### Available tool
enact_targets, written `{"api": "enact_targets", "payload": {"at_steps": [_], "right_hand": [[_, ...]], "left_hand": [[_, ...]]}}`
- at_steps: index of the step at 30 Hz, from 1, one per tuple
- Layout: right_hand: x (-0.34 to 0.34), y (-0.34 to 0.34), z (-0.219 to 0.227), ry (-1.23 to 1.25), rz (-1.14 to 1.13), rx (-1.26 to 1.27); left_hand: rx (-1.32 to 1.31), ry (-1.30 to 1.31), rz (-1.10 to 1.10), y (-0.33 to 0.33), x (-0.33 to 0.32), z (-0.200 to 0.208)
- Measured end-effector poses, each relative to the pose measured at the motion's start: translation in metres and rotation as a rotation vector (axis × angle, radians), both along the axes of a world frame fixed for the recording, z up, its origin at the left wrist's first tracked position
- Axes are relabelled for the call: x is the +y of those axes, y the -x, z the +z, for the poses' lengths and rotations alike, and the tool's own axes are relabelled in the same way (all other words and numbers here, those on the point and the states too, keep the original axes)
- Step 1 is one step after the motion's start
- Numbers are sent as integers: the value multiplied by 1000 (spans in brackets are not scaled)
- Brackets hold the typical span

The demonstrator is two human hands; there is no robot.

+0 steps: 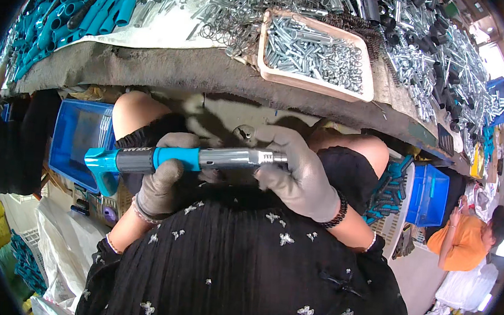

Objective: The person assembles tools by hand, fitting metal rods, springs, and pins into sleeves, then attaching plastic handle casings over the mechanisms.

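Across my lap lies a nail-gun-like tool (181, 158) with a teal angled handle at its left end, a black sleeve, a teal collar and a bare steel barrel. My left hand (164, 180), in a grey glove, wraps round it at the teal collar. At the barrel's right end, the thumb and fingers of my gloved right hand (303, 179) close about the ridged steel tip. A small round metal piece (243, 133) shows by the right index fingertip; whether that finger touches it I cannot tell.
On the cloth-covered bench (170, 71) ahead stands a cream tray (262, 52) of small metal pins. Teal handles (68, 10), springs (232, 28) and steel parts (430, 71) lie around it. Blue bins (78, 144) flank my knees. A person in orange (467, 239) sits at right.
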State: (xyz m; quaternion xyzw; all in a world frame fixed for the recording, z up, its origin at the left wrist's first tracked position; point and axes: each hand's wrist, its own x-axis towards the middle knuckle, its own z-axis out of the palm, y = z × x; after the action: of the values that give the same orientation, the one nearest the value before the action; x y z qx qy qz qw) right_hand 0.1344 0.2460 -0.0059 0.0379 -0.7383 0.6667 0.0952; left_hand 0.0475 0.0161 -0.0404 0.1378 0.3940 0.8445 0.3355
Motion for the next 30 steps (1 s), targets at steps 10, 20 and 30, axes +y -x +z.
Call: {"api": "enact_targets", "payload": {"at_steps": [10,20,30], "right_hand": [[1,2,7,361,40,-533],[3,9,12,162,-30,-492],[16,26,-20,-882,1,785]], "left_hand": [[90,50,28,3,1,-3],[16,108,17,3,-2,2],[-355,-25,25,6,1,-5]]}}
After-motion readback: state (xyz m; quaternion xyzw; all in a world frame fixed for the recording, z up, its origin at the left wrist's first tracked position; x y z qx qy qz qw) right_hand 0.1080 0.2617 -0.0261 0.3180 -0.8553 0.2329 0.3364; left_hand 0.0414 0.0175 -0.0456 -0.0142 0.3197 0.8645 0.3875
